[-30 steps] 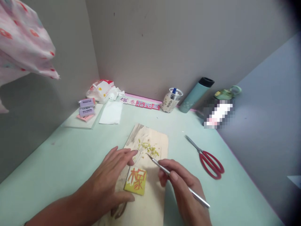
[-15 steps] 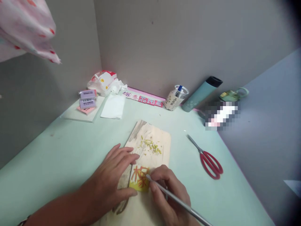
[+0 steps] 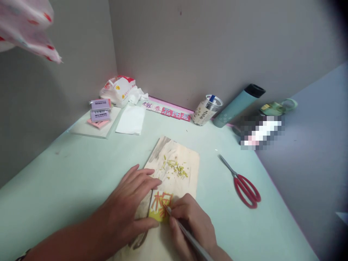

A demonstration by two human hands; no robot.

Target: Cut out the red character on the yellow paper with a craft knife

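Observation:
A small square carving block (image 3: 154, 214), yellow with a raised orange-red character, lies on a wooden board (image 3: 187, 149). My left hand (image 3: 133, 203) rests along the block's left side, fingers stretched out over the board and thumb at the block's lower edge. In my right hand (image 3: 191, 221) is a slim silver craft knife (image 3: 187, 233), gripped like a pen. Its tip touches the middle of the character, where the exact cut is too small to make out. Yellow shavings (image 3: 178, 169) lie scattered on the board above the block.
Red-handled scissors (image 3: 246, 190) lie right of the board. Along the back stand a clear cup (image 3: 205, 111), a teal tumbler (image 3: 236, 107) and a green-lidded bottle (image 3: 274, 107). Character tiles (image 3: 175, 113), a tissue pack (image 3: 119, 88), a white napkin (image 3: 131, 119) and wrapped erasers (image 3: 100, 115) sit back left.
My right hand and the knife have shifted left, the tip moving from the character's right edge to its middle. My left hand keeps its place on the board. The view has turned slightly.

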